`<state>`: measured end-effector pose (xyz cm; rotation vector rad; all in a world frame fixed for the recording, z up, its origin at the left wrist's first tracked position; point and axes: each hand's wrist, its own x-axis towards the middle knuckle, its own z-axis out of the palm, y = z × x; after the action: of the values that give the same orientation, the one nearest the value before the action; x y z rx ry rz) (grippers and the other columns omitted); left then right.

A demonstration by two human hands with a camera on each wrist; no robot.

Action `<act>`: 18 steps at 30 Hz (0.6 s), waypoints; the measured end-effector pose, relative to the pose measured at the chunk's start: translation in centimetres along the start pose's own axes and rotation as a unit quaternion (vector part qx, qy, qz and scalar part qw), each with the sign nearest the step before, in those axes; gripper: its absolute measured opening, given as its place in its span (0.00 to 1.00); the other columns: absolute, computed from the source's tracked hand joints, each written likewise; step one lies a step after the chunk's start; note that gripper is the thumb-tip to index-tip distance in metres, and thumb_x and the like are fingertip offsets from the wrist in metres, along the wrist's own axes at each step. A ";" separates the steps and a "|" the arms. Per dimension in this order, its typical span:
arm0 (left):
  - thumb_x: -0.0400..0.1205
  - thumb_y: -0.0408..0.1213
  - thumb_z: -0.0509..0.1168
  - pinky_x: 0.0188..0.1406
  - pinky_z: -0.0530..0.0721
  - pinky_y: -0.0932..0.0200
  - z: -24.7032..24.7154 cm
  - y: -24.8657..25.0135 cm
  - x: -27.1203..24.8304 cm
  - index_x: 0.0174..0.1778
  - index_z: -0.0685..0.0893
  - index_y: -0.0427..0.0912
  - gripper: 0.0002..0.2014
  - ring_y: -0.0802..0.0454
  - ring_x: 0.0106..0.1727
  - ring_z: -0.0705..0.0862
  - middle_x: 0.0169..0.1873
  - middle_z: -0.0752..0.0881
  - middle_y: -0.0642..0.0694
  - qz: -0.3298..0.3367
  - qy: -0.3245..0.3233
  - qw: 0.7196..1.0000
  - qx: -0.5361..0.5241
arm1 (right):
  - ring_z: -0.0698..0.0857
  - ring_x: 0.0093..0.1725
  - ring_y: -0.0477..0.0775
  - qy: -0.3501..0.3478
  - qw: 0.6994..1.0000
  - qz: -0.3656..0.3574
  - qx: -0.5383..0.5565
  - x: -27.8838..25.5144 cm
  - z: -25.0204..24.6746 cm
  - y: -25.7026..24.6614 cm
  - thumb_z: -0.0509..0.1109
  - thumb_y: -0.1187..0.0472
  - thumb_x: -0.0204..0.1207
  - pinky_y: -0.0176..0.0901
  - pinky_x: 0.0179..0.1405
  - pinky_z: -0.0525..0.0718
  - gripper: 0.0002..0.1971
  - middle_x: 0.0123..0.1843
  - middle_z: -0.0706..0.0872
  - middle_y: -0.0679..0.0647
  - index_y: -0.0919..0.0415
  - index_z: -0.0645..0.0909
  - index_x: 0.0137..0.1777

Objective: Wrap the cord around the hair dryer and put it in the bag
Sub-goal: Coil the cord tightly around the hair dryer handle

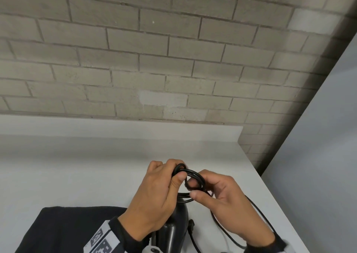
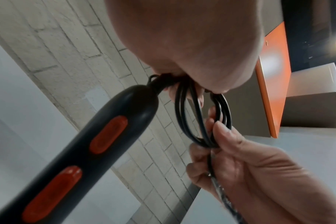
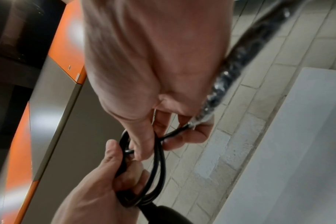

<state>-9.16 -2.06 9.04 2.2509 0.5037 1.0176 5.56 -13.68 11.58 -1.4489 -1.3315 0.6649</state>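
Observation:
A black hair dryer (image 1: 174, 227) with orange buttons (image 2: 108, 134) hangs by its handle end below my hands. Its black cord (image 1: 193, 175) is coiled into small loops at the handle's end. My left hand (image 1: 164, 191) grips one side of the coil (image 2: 184, 109) where the cord leaves the handle. My right hand (image 1: 212, 196) pinches the other side of the coil (image 3: 157, 163) between thumb and fingers. The loose rest of the cord (image 1: 258, 214) trails right and down past my right wrist. A dark fabric bag (image 1: 63, 231) lies flat at the lower left.
A white table (image 1: 87, 171) runs to a brick wall (image 1: 154, 59). Its right edge (image 1: 270, 191) drops off close to my right hand. An orange-edged panel (image 2: 272, 78) stands off to the side in the wrist views.

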 end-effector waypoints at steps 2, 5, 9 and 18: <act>0.86 0.65 0.45 0.48 0.75 0.65 -0.1 0.5 0.0 0.53 0.79 0.59 0.20 0.55 0.53 0.76 0.43 0.82 0.62 -0.017 -0.003 0.999 -0.029 | 0.84 0.48 0.45 -0.003 0.999 -0.007 -0.034 0.2 -0.3 -0.2 0.74 0.62 0.74 0.45 0.54 0.80 0.07 0.45 0.89 0.44 0.48 0.87 0.47; 0.85 0.63 0.49 0.46 0.74 0.69 -0.1 1.3 -0.1 0.49 0.80 0.59 0.18 0.56 0.52 0.76 0.41 0.83 0.65 -0.037 -0.011 0.997 -0.063 | 0.85 0.52 0.50 -0.001 0.998 -0.019 -0.060 0.3 -0.5 -0.2 0.74 0.65 0.76 0.54 0.57 0.81 0.09 0.47 0.89 0.45 0.49 0.87 0.49; 0.85 0.62 0.48 0.42 0.80 0.61 0.3 1.7 0.3 0.43 0.77 0.59 0.18 0.57 0.47 0.76 0.37 0.81 0.67 -0.066 0.015 0.995 -0.068 | 0.82 0.55 0.48 0.159 0.975 -0.092 -0.125 0.0 0.6 0.9 0.80 0.59 0.69 0.35 0.53 0.77 0.17 0.54 0.84 0.43 0.42 0.82 0.54; 0.86 0.63 0.46 0.39 0.75 0.67 0.9 1.7 0.4 0.37 0.72 0.58 0.19 0.57 0.44 0.75 0.34 0.80 0.63 -0.062 0.036 0.997 -0.039 | 0.76 0.36 0.41 0.271 0.880 -0.186 -0.344 -0.3 4.2 3.4 0.65 0.56 0.80 0.33 0.31 0.78 0.13 0.42 0.77 0.50 0.61 0.86 0.57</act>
<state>-8.07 -3.42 9.87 2.0935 0.6176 1.0402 3.04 -12.21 7.02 -1.6770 -1.3784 -0.5075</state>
